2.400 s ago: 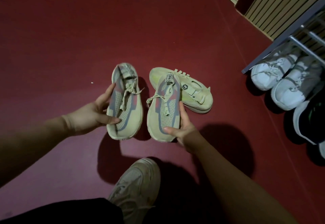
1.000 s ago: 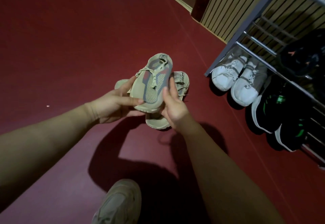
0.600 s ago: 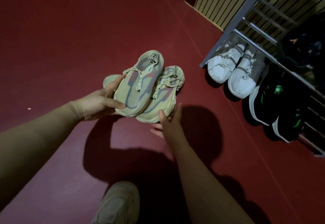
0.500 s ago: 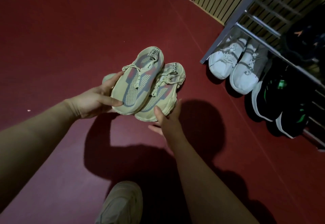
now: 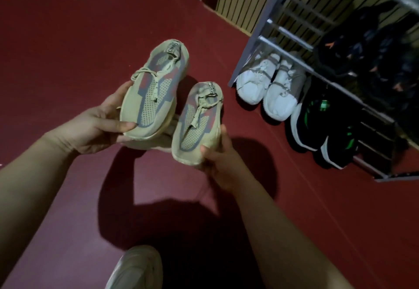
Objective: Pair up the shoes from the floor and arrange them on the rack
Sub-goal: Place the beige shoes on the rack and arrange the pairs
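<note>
- Since the earlier frames the pair has come apart: the right grip (image 5: 217,161), then reaching in with loose fingers under the toes, has taken one shoe for itself.
- Head view, the hands: the left grip (image 5: 97,125) is closed on the left beige shoe (image 5: 154,91), thumb across the toe mesh and fingers beneath; the right grip clasps the toe end of the right beige shoe (image 5: 199,121) from below; both shoes hang above the floor (image 5: 68,39), uppers up and heels pointing away, side by side. We judge this lets us check the match and push them in heel first.
- A pale sole shows under the left beige shoe; we cannot tell whether it is held or lying down.
- Head view, the rack (image 5: 285,46): it stands to our right; a white pair (image 5: 267,89) sits at its foot with toes outward, black and green shoes (image 5: 317,125) just beside; bare rails above the white pair look the likeliest spot.
</note>
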Demonstrator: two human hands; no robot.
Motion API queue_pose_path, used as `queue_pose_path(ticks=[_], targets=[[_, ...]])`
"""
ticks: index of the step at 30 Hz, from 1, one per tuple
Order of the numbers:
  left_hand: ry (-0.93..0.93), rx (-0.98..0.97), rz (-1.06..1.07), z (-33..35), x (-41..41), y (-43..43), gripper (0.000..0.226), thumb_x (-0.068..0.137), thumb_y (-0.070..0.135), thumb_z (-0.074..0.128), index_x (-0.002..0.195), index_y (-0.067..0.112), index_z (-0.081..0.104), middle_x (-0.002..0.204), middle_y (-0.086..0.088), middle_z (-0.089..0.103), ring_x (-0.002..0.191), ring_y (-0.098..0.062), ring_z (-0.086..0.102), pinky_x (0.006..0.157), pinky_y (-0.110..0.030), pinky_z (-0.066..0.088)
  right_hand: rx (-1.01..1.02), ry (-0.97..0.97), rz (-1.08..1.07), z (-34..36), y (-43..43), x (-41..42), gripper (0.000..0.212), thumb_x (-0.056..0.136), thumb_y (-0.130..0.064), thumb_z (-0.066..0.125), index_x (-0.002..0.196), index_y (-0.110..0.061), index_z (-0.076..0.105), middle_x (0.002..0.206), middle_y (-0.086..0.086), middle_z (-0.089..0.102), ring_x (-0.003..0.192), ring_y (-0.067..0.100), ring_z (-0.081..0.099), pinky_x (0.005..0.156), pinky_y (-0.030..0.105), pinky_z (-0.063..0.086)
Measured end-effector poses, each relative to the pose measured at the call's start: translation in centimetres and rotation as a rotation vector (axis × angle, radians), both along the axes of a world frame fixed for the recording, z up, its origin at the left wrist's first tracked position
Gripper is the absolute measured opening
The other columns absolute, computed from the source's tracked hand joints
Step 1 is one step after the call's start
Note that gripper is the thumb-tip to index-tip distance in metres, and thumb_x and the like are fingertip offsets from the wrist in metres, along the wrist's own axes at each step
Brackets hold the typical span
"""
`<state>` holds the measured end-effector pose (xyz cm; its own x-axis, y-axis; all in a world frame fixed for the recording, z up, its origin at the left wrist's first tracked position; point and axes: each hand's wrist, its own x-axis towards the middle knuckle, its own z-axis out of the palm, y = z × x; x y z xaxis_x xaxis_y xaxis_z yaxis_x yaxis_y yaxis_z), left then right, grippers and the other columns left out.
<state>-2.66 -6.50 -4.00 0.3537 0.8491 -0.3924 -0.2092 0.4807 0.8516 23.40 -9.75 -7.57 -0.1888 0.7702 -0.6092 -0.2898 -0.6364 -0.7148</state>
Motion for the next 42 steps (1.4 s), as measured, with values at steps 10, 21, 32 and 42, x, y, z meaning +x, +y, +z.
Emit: queue_pose_path(ticks=[10, 21, 32, 42], targets=[[0.020, 0.301, 0.060, 11.9, 9.0, 0.1, 0.088, 0.080, -0.026, 0.032, 0.130, 0.046, 0.042, 0.121, 0.023, 0.063, 0.099, -0.003, 0.066, 0.071, -0.024, 0.057, 0.402, 0.024, 0.005, 11.0, -0.3, 12.1, 0.083, 0.092, 0.005, 0.047, 0.147, -0.045, 0.010, 0.132, -0.007, 0.058, 0.122, 0.020, 0.055, 0.094, 0.047, 0.048], [-0.026, 0.502, 0.067, 18.8, 12.7, -1.0, 0.094, 0.066, -0.018, 0.042, 0.136, 0.044, 0.042, 0.133, 0.017, 0.057, 0.108, -0.008, 0.063, 0.078, -0.028, 0.055, 0.671, 0.056, 0.025, 18.1, -1.0, 14.7, 0.081, 0.088, -0.003, 0.059, 0.139, -0.052, 0.020, 0.140, -0.010, 0.051, 0.121, 0.014, 0.056, 0.091, 0.032, 0.052], [-0.215, 0.376, -0.365, 22.8, 27.7, 6.4, 0.112, 0.039, 0.003, 0.092, 0.135, 0.040, 0.047, 0.125, -0.008, 0.064, 0.104, -0.029, 0.066, 0.072, -0.033, 0.057, 0.596, 0.048, -0.434, 24.5, -0.5, 27.3, 0.057, 0.094, 0.003, 0.044, 0.144, -0.024, 0.033, 0.128, 0.010, 0.060, 0.104, 0.028, 0.063, 0.064, 0.033, 0.058], [-0.115, 0.106, -0.311, 23.8, 36.1, 8.8, 0.064, 0.075, -0.011, 0.049, 0.131, 0.022, 0.052, 0.104, -0.014, 0.069, 0.084, -0.025, 0.072, 0.070, -0.035, 0.060, 0.519, 0.092, -0.598, 21.8, 1.1, 28.8, 0.057, 0.100, -0.002, 0.038, 0.145, -0.035, 0.026, 0.136, 0.006, 0.052, 0.105, 0.024, 0.061, 0.072, 0.040, 0.053]])
